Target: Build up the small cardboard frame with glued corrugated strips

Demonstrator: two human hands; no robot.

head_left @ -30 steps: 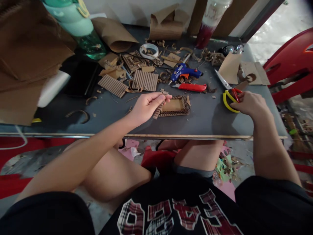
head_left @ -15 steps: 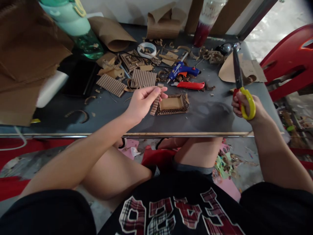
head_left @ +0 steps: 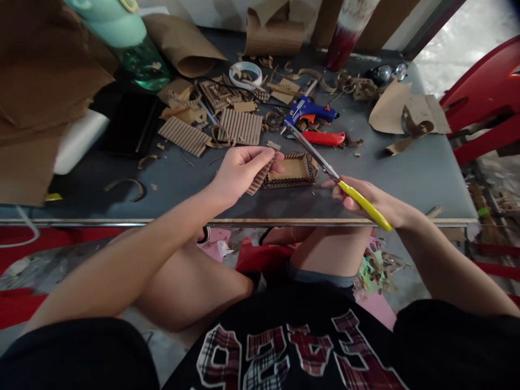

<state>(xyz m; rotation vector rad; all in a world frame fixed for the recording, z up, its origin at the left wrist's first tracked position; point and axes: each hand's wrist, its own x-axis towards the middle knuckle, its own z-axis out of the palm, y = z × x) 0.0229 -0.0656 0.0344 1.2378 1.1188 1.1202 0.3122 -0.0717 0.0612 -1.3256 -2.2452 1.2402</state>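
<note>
Between thumb and fingers, my left hand (head_left: 239, 170) pinches a strip of corrugated cardboard (head_left: 257, 181). My right hand (head_left: 361, 197) is closed on yellow-handled scissors (head_left: 314, 151), whose long blades point up and to the left, toward the glue gun. On the table just past the strip lies a small rectangular cardboard tray (head_left: 289, 170) with corrugated walls. A blue hot glue gun (head_left: 306, 112) and a red utility knife (head_left: 325, 138) rest beyond it. Two flat corrugated pieces, the nearer one a corrugated sheet (head_left: 239, 127), lie behind my left hand.
Cardboard scraps and a white tape roll (head_left: 245, 75) cover the table's back. A green bottle (head_left: 140, 59) stands at the left, a red-bottomed cup (head_left: 343, 46) at the back. Sunglasses (head_left: 388, 72) lie at the right rear. A red chair (head_left: 487, 92) stands beyond the right edge.
My right hand has brought the scissors left and down, from upright at the right side to near the tray. My left hand still holds the strip, now turned slightly.
</note>
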